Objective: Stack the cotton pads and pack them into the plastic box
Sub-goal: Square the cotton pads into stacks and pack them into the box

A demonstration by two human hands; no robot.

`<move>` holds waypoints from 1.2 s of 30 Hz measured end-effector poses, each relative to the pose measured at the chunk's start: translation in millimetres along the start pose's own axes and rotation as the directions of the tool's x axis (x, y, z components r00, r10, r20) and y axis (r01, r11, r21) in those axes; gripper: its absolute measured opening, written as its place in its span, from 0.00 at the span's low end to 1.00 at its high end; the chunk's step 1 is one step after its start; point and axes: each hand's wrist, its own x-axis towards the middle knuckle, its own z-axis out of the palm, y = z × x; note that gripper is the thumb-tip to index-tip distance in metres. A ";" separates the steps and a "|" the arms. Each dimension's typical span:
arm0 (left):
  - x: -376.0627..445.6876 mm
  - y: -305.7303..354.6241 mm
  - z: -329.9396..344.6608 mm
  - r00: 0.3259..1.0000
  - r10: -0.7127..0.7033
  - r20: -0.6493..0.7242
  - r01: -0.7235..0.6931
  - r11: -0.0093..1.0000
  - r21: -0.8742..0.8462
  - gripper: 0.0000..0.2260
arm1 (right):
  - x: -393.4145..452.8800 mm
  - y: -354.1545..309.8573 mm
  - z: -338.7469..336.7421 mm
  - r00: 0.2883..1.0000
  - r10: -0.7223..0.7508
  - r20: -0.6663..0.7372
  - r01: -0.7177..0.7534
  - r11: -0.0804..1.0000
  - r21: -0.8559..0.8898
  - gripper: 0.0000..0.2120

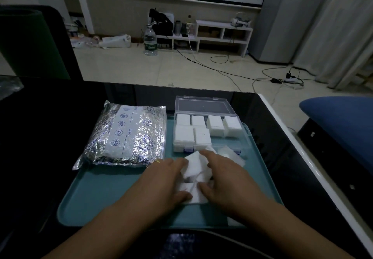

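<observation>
right now both hands sit low in the centre of the frame on the teal tray [96, 204], gathering a loose heap of cotton pads [194, 175]. the left hand [161, 180] lies with fingers curled over the heap's left side, thumb under its near edge; the right hand [226, 178] cups the right side, fingers bent onto the pads. it looks like the squaring-up step: press the edges in from both sides until the pads line up, then lift the stack as one, pinched firmly so none fan out.

the clear plastic box [205, 131] stands just above the hands, lid open towards the back, six compartments already holding white stacks; the front right part seems free, though a few loose pads [230, 153] lie over that near edge and may block the way in. a silvery foil bag [125, 135] rests on the tray's left part, clear of the path. a water bottle [150, 40] stands on the floor, upper centre.
</observation>
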 end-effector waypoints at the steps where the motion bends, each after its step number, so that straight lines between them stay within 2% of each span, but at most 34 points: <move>1: 0.2 -1.4 -0.1 1.000 0.001 -0.015 -0.001 1.000 -0.013 0.28 | 1.2 1.3 -1.7 0.999 0.022 -0.025 -0.021 0.999 0.045 0.29; 4: 1.0 -3.2 -3.5 0.996 0.005 -0.094 -0.015 0.994 -0.108 0.23 | 4.9 7.3 -6.7 0.992 0.124 -0.033 -0.113 0.969 0.222 0.26; 6: 1.6 -2.1 -5.5 0.991 -0.015 -0.130 -0.006 0.987 -0.161 0.24 | 7.2 9.7 -8.3 0.982 0.191 0.006 -0.182 0.920 0.347 0.26; 8: 1.8 -0.1 -5.2 0.989 -0.023 -0.147 -0.001 0.986 -0.164 0.26 | 8.3 11.0 -9.7 0.972 0.232 0.031 -0.224 0.889 0.399 0.26; 12: -0.2 -0.2 -7.2 0.973 -0.073 -0.220 0.032 0.982 -0.185 0.28 | 8.1 14.0 -20.6 0.954 0.300 -0.018 -0.277 0.902 0.330 0.27; 15: 2.0 2.2 -14.1 0.934 -0.179 -0.308 0.064 0.934 -0.351 0.22 | 0.9 16.2 -35.1 0.957 0.288 -0.034 -0.280 0.948 0.148 0.24; 17: 4.7 5.8 -19.1 0.910 -0.324 -0.260 0.128 0.815 -0.566 0.12 | -6.0 16.5 -44.9 0.961 0.273 -0.036 -0.270 0.960 0.071 0.18; 18: 5.8 7.6 -22.2 0.892 -0.415 -0.178 0.180 0.688 -0.703 0.08 | -9.7 16.2 -50.0 0.960 0.278 -0.036 -0.276 0.960 0.049 0.14; 20: 6.5 13.9 -29.1 0.843 -0.535 0.056 0.257 0.308 -0.916 0.07 | -14.8 14.3 -59.1 0.955 0.289 -0.062 -0.290 0.957 -0.001 0.09; 21: 6.5 18.0 -33.0 0.820 -0.549 0.159 0.267 0.122 -0.956 0.07 | -16.1 13.4 -62.5 0.954 0.282 -0.106 -0.287 0.957 -0.043 0.07; 22: 6.4 21.0 -36.0 0.806 -0.549 0.223 0.261 -0.008 -0.965 0.07 | -16.7 12.4 -64.4 0.952 0.255 -0.166 -0.272 0.958 -0.087 0.06; 23: 6.8 22.7 -37.7 0.797 -0.548 0.253 0.246 -0.088 -0.965 0.07 | -16.9 11.3 -64.3 0.949 0.207 -0.236 -0.240 0.963 -0.119 0.06; 25: 8.0 26.0 -40.6 0.785 -0.550 0.287 0.218 -0.189 -0.958 0.06 | -16.0 10.4 -60.6 0.937 0.092 -0.338 -0.146 0.980 -0.137 0.08; 29: 10.7 23.8 -40.3 0.778 -0.491 0.392 0.251 -0.330 -0.910 0.07 | -12.5 14.0 -51.9 0.914 -0.029 -0.405 -0.036 0.988 -0.152 0.14; 33: 9.0 26.3 -41.9 0.820 -0.414 0.395 0.243 -0.373 -0.896 0.12 | -12.3 14.8 -49.4 0.911 -0.085 -0.404 0.020 0.986 -0.163 0.16; 36: 8.2 28.8 -42.5 0.829 -0.437 0.348 0.203 -0.344 -0.917 0.15 | -12.3 14.2 -46.0 0.920 -0.108 -0.377 0.043 0.983 -0.176 0.12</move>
